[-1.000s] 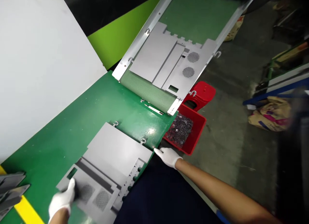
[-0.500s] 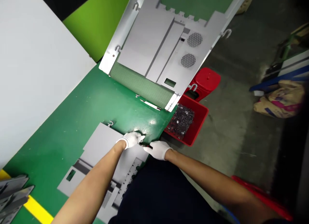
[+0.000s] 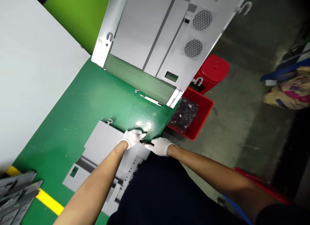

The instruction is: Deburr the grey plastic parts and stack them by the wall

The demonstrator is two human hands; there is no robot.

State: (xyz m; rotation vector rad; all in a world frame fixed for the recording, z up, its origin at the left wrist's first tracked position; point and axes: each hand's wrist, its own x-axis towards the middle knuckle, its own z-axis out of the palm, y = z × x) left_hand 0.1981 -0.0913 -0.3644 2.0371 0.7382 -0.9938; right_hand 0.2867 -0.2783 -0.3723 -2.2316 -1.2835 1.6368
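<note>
A grey plastic panel (image 3: 103, 139) lies on the green tabletop in front of me, a small curled hook (image 3: 109, 121) sticking out of its far edge. My left hand (image 3: 132, 138), in a white glove, is closed at the panel's far right edge, its thumb and fingers pinched there; the exact grip is partly hidden. My right hand (image 3: 160, 146), also gloved, is closed round a small pair of pliers (image 3: 146, 143) with red and dark parts. The pliers' tip points left and meets the edge beside my left fingers. Dark crumbs lie on the table just beyond.
Another grey panel (image 3: 142, 31) with hooks rests in a white, green-ribbed frame (image 3: 139, 79). A white-handled knife (image 3: 152, 100) lies below it. A red bin (image 3: 203, 116) of dark scraps and a red stool (image 3: 214, 68) stand right. Stacked grey parts (image 3: 18, 194) sit lower left.
The view has shifted, so the framed panel looks larger and higher. Both hands stay at the panel's edge, and the pliers' tip has come close against the left fingers.
</note>
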